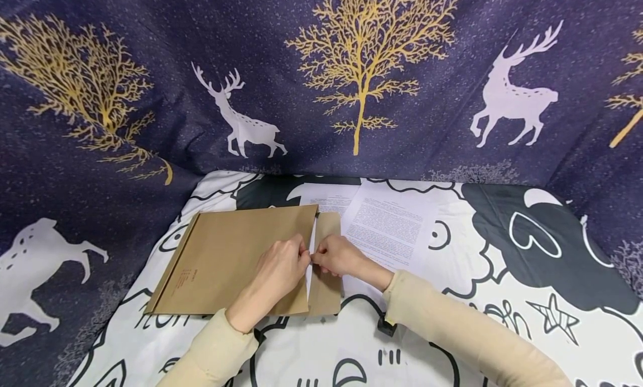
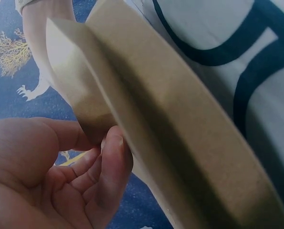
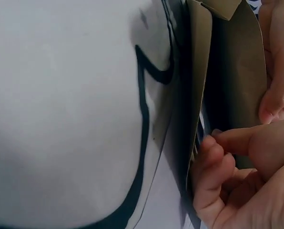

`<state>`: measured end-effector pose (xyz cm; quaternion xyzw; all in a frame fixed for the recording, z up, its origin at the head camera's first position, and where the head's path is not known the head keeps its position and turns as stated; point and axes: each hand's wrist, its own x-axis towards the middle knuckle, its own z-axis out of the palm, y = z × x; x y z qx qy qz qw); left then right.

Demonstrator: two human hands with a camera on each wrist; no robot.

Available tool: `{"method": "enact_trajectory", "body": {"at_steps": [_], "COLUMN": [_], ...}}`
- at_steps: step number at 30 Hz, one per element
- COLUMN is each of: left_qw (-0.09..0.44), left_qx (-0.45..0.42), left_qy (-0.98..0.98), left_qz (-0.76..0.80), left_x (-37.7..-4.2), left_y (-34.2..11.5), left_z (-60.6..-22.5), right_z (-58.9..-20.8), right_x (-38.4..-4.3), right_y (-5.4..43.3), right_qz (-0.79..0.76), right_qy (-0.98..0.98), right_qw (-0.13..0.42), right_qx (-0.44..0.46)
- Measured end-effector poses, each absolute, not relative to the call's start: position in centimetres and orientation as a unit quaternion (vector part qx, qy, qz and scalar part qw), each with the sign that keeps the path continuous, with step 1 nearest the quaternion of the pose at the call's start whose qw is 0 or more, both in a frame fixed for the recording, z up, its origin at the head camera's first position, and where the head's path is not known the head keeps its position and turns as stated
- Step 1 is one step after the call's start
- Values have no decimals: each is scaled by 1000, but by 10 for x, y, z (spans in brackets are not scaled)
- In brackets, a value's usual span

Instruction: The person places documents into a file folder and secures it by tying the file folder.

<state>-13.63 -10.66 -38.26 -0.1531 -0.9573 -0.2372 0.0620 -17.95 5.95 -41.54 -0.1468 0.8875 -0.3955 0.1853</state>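
A brown paper envelope (image 1: 226,253) lies flat, its mouth and flap (image 1: 326,295) facing right. A narrow white strip (image 1: 308,281) shows at the mouth. My left hand (image 1: 281,267) pinches the mouth's edge between thumb and fingers; the left wrist view shows the brown paper (image 2: 92,102) between them. From the other side, my right hand (image 1: 339,256) meets it at the fold of the flap. In the right wrist view, that hand's curled fingers (image 3: 211,167) and thumb close around the flap's edge. The envelope's inside is mostly dark.
Two printed sheets, one farther back (image 1: 326,197) and one nearer (image 1: 387,230), lie behind and right of the envelope, overlapping. A black-and-white patterned cloth (image 1: 482,230) covers the surface. Behind it hangs a dark blue curtain (image 1: 321,124) with deer and trees.
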Motion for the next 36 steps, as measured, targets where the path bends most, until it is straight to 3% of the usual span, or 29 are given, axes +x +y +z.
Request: {"method": "enact_trajectory", "body": {"at_steps": [11,20,32,36], "left_qw": [63,59,51,52], "left_qx": [-155,-148,-148,-148], "left_qy": [-956,-958,-959,-958], "left_qz": [-240,-239,-238,-240], "left_x": [-137,-137,-137,-136], "left_y": [-107,-108,-107,-107], "left_z": [-383,-384,-382,-382], "right_z": [-421,-421,-427,-429], "right_x": [-175,-164,-153,-152], "right_y": [77,91,118,127], "right_qz": [-369,-318,-259,-237], "right_qy": [886,901,909,914], "right_qw": [67,-14,-71,-68], "right_qx": [-272,-295,-319,-323]}}
